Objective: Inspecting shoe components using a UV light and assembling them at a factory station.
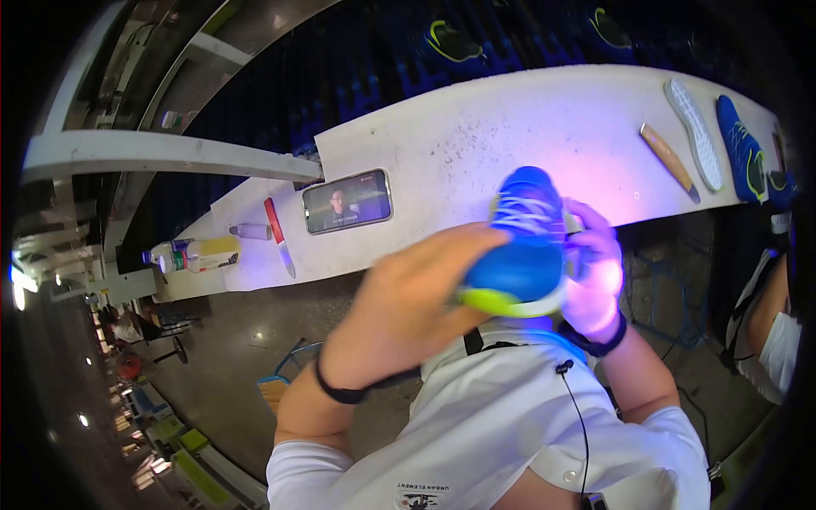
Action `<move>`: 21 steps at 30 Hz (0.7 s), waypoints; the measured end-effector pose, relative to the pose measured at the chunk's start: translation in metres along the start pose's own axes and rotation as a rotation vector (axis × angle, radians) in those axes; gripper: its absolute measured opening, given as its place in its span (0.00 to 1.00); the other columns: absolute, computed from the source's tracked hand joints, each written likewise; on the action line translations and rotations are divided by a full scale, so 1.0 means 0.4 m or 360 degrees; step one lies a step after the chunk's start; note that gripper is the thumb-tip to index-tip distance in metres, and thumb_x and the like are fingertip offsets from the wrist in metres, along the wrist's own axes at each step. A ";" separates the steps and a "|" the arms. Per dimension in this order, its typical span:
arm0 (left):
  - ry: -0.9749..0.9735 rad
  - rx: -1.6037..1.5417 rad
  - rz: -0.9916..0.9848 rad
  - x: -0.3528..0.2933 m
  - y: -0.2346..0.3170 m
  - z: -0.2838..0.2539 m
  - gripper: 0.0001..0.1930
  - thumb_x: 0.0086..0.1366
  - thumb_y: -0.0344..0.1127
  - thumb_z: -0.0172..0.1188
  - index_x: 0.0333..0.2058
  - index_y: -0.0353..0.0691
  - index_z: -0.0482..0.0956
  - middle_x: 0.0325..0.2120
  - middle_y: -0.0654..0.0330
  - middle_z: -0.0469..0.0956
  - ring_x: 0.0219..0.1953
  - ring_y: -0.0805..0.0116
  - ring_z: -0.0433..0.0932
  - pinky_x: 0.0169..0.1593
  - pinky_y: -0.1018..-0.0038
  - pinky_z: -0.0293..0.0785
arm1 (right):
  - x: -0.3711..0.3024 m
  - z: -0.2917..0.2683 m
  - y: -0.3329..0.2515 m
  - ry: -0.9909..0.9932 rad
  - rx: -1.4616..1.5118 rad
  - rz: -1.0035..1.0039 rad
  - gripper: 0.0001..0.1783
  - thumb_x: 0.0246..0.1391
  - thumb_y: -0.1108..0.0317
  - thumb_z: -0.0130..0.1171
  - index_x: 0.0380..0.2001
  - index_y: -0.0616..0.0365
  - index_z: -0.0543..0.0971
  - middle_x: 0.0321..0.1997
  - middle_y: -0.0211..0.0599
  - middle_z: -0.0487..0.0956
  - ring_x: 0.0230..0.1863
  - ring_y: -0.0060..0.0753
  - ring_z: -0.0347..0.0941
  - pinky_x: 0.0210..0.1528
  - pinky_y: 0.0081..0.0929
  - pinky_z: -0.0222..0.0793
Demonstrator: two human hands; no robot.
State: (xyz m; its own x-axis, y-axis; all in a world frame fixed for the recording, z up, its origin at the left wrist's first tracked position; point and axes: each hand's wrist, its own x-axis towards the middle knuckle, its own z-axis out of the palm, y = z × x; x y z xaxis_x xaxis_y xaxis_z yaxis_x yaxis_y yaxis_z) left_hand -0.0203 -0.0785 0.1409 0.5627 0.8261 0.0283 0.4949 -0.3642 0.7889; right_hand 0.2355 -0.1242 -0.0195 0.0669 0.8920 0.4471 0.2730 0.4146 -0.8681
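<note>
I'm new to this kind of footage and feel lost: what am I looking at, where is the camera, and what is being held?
This is one picture from a wide fisheye camera worn on a person's head, looking down, so straight edges bend. No machine: two bare hands. The left hand and right hand together hold a blue shoe with white laces and a yellow-green sole, lit purple. On the white bench lie a phone, a red-handled knife, bottles, a wooden-handled tool, a white insole and another blue shoe.
</note>
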 end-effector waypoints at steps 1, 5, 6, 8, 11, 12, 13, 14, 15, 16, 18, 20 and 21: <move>0.0106 0.0050 0.0091 0.007 0.012 0.042 0.34 0.53 0.30 0.79 0.61 0.39 0.80 0.57 0.47 0.83 0.59 0.51 0.84 0.62 0.62 0.81 | 0.032 -0.019 -0.060 0.0035 -0.0023 -0.0040 0.42 0.42 0.63 0.85 0.59 0.60 0.74 0.67 0.56 0.76 0.69 0.56 0.75 0.74 0.53 0.67; 0.0369 0.0011 0.0554 0.048 -0.022 0.242 0.37 0.55 0.27 0.74 0.66 0.35 0.73 0.64 0.44 0.74 0.66 0.41 0.75 0.69 0.56 0.74 | 0.137 -0.179 -0.196 -0.0314 0.0199 -0.0150 0.50 0.38 0.49 0.87 0.61 0.63 0.76 0.56 0.52 0.85 0.60 0.54 0.82 0.71 0.59 0.70; 0.0462 -0.0024 0.0574 0.057 -0.043 0.284 0.38 0.55 0.26 0.73 0.66 0.35 0.73 0.64 0.44 0.74 0.67 0.41 0.73 0.70 0.55 0.73 | 0.145 -0.183 -0.211 -0.0263 0.0079 0.0014 0.47 0.39 0.46 0.86 0.58 0.63 0.79 0.53 0.52 0.86 0.58 0.53 0.83 0.69 0.59 0.72; 0.0518 -0.0058 0.0447 0.020 -0.079 0.339 0.35 0.56 0.26 0.73 0.64 0.35 0.74 0.60 0.45 0.76 0.64 0.41 0.74 0.67 0.55 0.73 | 0.131 -0.193 -0.205 -0.0316 -0.0008 -0.0078 0.46 0.40 0.46 0.86 0.58 0.61 0.78 0.53 0.51 0.86 0.58 0.53 0.83 0.69 0.58 0.73; 0.0543 -0.0221 0.0328 0.013 -0.119 0.372 0.30 0.56 0.28 0.73 0.57 0.35 0.75 0.53 0.46 0.77 0.58 0.42 0.76 0.61 0.54 0.75 | 0.125 -0.174 -0.216 -0.0324 -0.0025 -0.0227 0.45 0.39 0.45 0.86 0.55 0.59 0.78 0.52 0.48 0.86 0.57 0.55 0.84 0.66 0.56 0.75; 0.0529 -0.0328 0.0336 0.020 -0.124 0.376 0.26 0.55 0.30 0.74 0.53 0.35 0.76 0.50 0.47 0.78 0.54 0.44 0.77 0.57 0.54 0.76 | 0.128 -0.171 -0.226 -0.0349 -0.0062 -0.0252 0.45 0.39 0.45 0.86 0.55 0.59 0.78 0.52 0.49 0.86 0.56 0.55 0.84 0.65 0.55 0.76; 0.0575 -0.0485 0.0257 0.030 -0.122 0.385 0.24 0.53 0.33 0.77 0.45 0.36 0.76 0.44 0.48 0.78 0.48 0.46 0.77 0.50 0.56 0.76 | 0.122 -0.168 -0.224 -0.0360 -0.0078 -0.0235 0.45 0.44 0.41 0.83 0.55 0.63 0.78 0.52 0.54 0.85 0.57 0.60 0.83 0.67 0.63 0.73; 0.0666 -0.0555 0.0281 0.040 -0.120 0.390 0.22 0.54 0.36 0.79 0.42 0.36 0.77 0.40 0.50 0.78 0.43 0.48 0.78 0.46 0.58 0.76 | 0.135 -0.168 -0.234 -0.0401 -0.0106 -0.0210 0.43 0.44 0.43 0.83 0.54 0.62 0.78 0.53 0.54 0.85 0.57 0.60 0.83 0.66 0.62 0.74; 0.0677 -0.0536 0.0330 0.049 -0.109 0.380 0.22 0.54 0.37 0.80 0.41 0.36 0.77 0.38 0.51 0.78 0.40 0.49 0.78 0.44 0.59 0.75 | 0.144 -0.170 -0.233 -0.0418 -0.0095 -0.0181 0.42 0.44 0.45 0.83 0.54 0.62 0.78 0.53 0.54 0.85 0.57 0.60 0.83 0.66 0.60 0.74; 0.0689 -0.0519 0.0379 0.050 -0.094 0.364 0.21 0.55 0.37 0.80 0.40 0.36 0.77 0.36 0.52 0.77 0.38 0.51 0.77 0.43 0.61 0.75 | 0.151 -0.171 -0.229 -0.0433 -0.0085 -0.0150 0.41 0.45 0.46 0.83 0.54 0.62 0.79 0.54 0.54 0.86 0.57 0.59 0.84 0.66 0.59 0.74; 0.0750 -0.0501 0.0363 0.048 -0.059 0.349 0.20 0.54 0.34 0.81 0.38 0.37 0.77 0.34 0.54 0.76 0.36 0.54 0.76 0.40 0.64 0.73 | 0.161 -0.174 -0.225 -0.0485 -0.0238 -0.0190 0.39 0.45 0.49 0.84 0.53 0.62 0.79 0.54 0.54 0.86 0.57 0.57 0.84 0.67 0.57 0.75; 0.0808 -0.0636 0.0412 0.047 -0.035 0.340 0.20 0.52 0.29 0.82 0.37 0.38 0.76 0.33 0.54 0.75 0.34 0.56 0.75 0.38 0.66 0.72 | 0.163 -0.166 -0.256 -0.0556 -0.0266 -0.0076 0.39 0.44 0.49 0.85 0.52 0.61 0.79 0.53 0.52 0.86 0.57 0.57 0.84 0.66 0.57 0.76; 0.0778 -0.0772 0.0389 0.040 -0.028 0.338 0.21 0.51 0.26 0.81 0.37 0.39 0.76 0.33 0.54 0.75 0.33 0.57 0.75 0.37 0.67 0.72 | 0.153 -0.158 -0.251 -0.0518 -0.0176 -0.0051 0.41 0.40 0.48 0.86 0.52 0.60 0.80 0.53 0.50 0.86 0.58 0.56 0.84 0.67 0.56 0.75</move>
State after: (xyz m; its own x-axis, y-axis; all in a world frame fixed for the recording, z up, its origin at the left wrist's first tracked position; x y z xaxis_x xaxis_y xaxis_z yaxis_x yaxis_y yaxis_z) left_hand 0.0728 -0.1193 0.0495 0.2037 0.8845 0.4198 -0.0199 -0.4250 0.9050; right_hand 0.2730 -0.1225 0.1086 -0.2485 0.8968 0.3662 0.3736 0.4375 -0.8179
